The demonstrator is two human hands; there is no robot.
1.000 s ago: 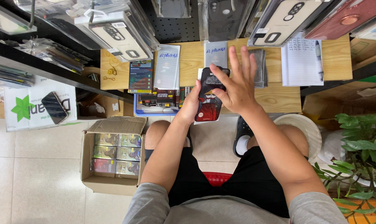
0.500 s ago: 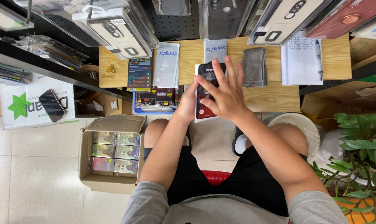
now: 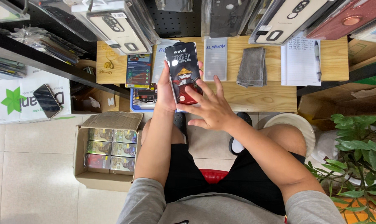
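Two hands on one black glass-protector pack | left hand grip wraps its edge, upright for viewing | right hand fingers spread, fingertips on its face | wooden counter behind; grey cloth at 2 o'clock; cardboard box at 8 o'clock

Phone accessory shop. Packaged phone cases hung in rows on black pegboard above a wooden desk; flat screen-protector packs laid out on it; open carton of boxed stock on tiled floor.
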